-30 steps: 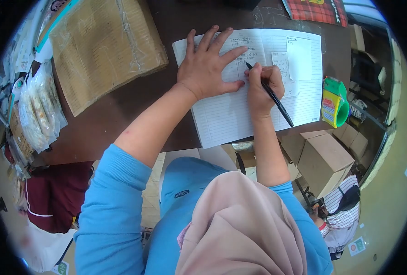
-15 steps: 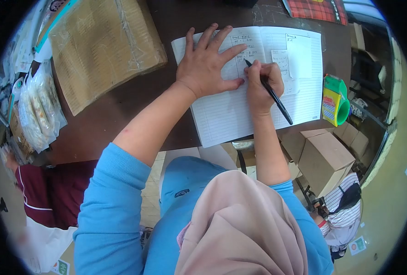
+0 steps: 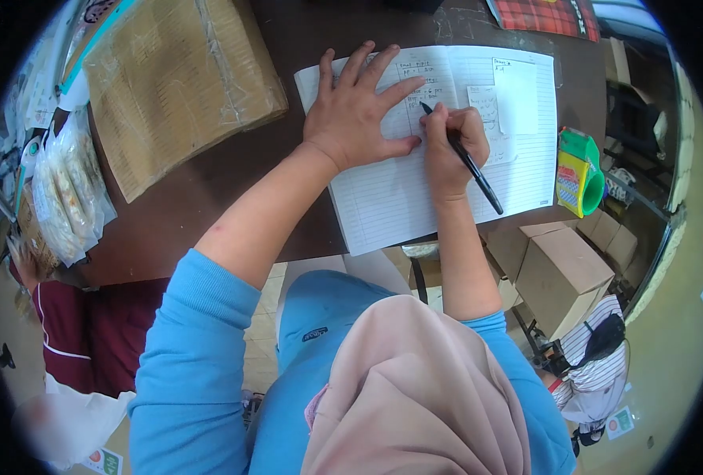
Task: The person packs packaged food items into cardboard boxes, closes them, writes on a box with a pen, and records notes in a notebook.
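Observation:
A lined notebook (image 3: 383,202) lies spread on the dark table, with handwriting on its left page and paper slips (image 3: 522,99) on its right page. My left hand (image 3: 355,115) rests flat on the left page, its fingers spread. In my right hand (image 3: 456,150) is a black pen (image 3: 478,176), gripped between thumb and fingers. The pen's tip is at the written lines near the middle of the left page. My right palm covers part of the page around the fold.
A taped cardboard box (image 3: 177,87) stands on the table at left, beside plastic bags of food (image 3: 74,186). A green tape dispenser (image 3: 579,172) sits right of the notebook. A red plaid packet (image 3: 545,17) lies behind. Cartons (image 3: 561,273) stand below at right; a person in maroon (image 3: 98,332) is at left.
The pen has shifted very slightly, and a little more writing shows by its tip. My left hand stays in place. The person at left has moved a hand slightly.

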`<action>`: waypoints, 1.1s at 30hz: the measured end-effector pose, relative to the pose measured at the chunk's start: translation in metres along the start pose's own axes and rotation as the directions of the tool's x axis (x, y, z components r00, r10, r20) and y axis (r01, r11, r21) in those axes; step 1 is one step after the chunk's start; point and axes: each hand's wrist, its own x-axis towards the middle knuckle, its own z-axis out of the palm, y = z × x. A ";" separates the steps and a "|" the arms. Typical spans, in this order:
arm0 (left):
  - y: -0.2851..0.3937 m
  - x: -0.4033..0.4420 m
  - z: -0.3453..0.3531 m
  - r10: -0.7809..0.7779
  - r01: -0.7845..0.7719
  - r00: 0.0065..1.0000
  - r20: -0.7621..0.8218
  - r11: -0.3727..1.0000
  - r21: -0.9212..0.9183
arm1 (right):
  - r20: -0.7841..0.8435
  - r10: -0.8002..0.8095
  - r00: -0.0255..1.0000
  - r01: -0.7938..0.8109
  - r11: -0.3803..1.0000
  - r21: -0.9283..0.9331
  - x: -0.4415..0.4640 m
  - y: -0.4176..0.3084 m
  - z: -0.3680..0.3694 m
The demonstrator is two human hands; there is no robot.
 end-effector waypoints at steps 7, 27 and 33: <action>0.000 0.000 -0.001 -0.004 0.003 1.000 0.014 1.000 0.004 | 0.004 -0.011 1.000 0.011 1.000 -0.007 -0.001 -0.001 -0.001; 0.002 0.002 -0.001 -0.005 0.005 1.000 -0.004 1.000 -0.022 | -0.024 0.092 0.995 -0.090 0.991 0.098 0.000 -0.002 -0.003; 0.002 0.003 0.000 -0.010 0.010 1.000 -0.002 1.000 -0.015 | 0.052 0.062 0.997 -0.066 0.994 0.087 0.003 0.002 -0.004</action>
